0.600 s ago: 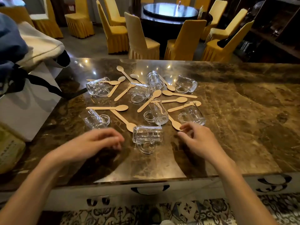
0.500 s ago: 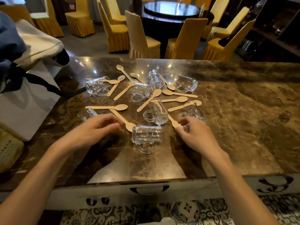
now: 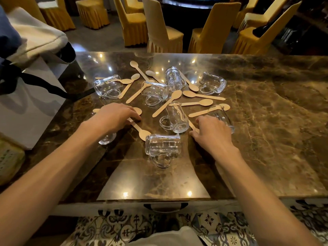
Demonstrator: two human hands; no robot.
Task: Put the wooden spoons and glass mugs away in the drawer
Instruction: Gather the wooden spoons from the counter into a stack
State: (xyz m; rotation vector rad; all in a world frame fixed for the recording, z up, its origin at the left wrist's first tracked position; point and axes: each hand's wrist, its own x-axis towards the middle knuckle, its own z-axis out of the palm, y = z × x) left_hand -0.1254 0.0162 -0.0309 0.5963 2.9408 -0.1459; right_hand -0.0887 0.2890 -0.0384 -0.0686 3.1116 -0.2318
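- Head view, left side: left mug (image 3: 107,139) lies on the marble counter (image 3: 266,139), half hidden under the left wrist. Not gripped.
- Left hand (image 3: 113,116) reaches forward, palm down, over two wooden spoons. Its fingertips are at the handle of the diagonal spoon (image 3: 136,127). The thumb is hidden, so I cannot tell whether it pinches or only touches.
- Diagonal spoon's long axis runs from far-left to near-right. Handle end is under the left fingers; the bowl end touches the rim of the near mug (image 3: 163,144). Left hand is clearly the nearer one.
- Second spoon (image 3: 138,110) runs crosswise under the same hand; only its bowl shows, past the fingertips.
- Near mug lies on its side between the two hands, handle toward the person; neither hand touches it.
- Drawer (image 3: 166,206) sits below the counter edge, centred and closed. Everything is still on top, so the task looks barely begun.
- Right-hand spoon (image 3: 192,125): only a short stretch of handle shows, angled far-left to near-right, with its near end under the hand.
- Right hand (image 3: 211,132) has curled fingers, thumb and forefinger either side of that handle. Cannot tell if the pinch is closed.
- Right mug (image 3: 221,114) lies just beyond the right knuckles, partly hidden; contact unclear.
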